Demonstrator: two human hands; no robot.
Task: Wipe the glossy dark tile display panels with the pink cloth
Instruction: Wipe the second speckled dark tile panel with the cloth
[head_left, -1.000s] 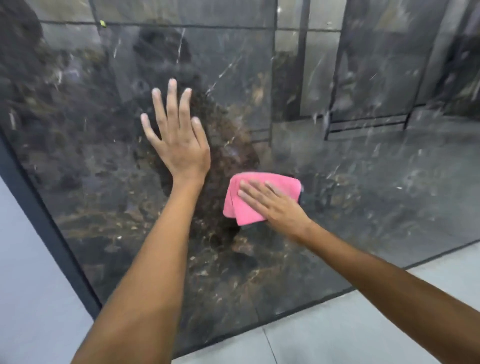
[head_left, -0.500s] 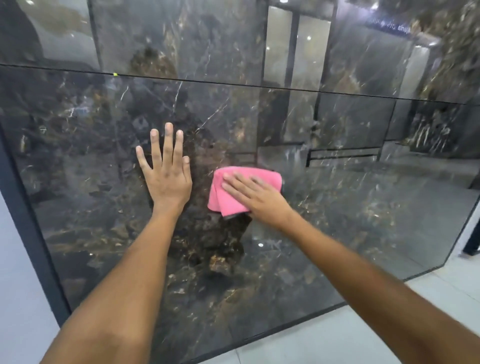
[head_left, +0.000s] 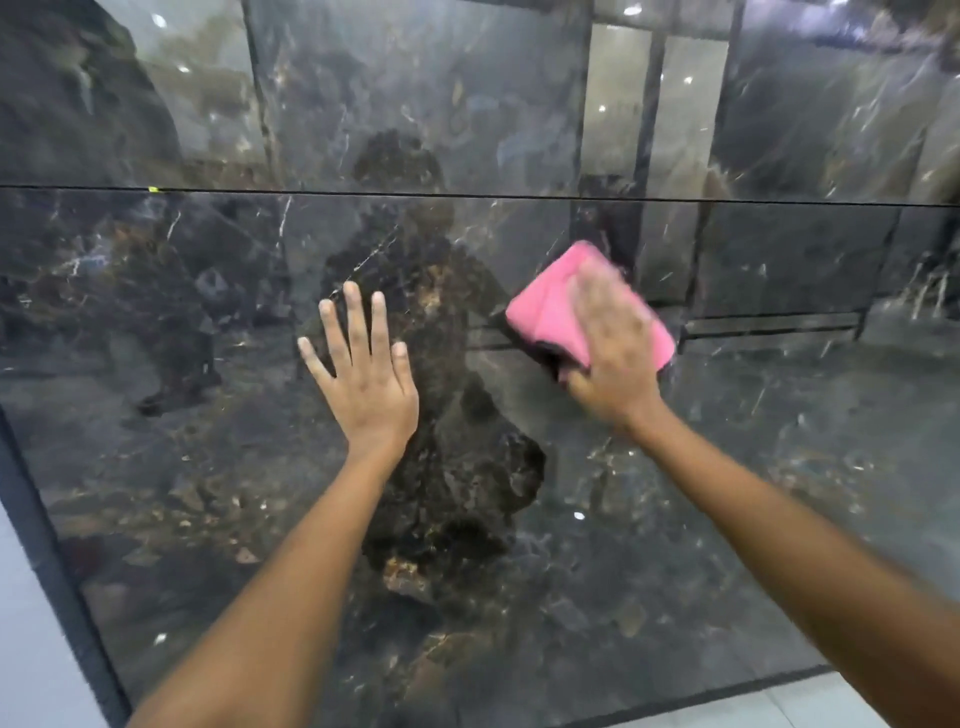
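Pink cloth (head_left: 550, 306), folded, lies flat against the lower tile panel (head_left: 727, 493), just below the horizontal seam (head_left: 467, 194) dividing it from the upper panel (head_left: 415, 93). Right hand (head_left: 613, 358) presses on the cloth with fingers extended; motion blur obscures the grip, but no curl around the cloth is evident. Left hand (head_left: 366, 379) rests flat on the same panel, fingers straight and spread, holding nothing. Assessment: wiping is in progress on the lower panel's upper-centre zone. No clear wiped boundary is visible; the upper panel probably remains outstanding.
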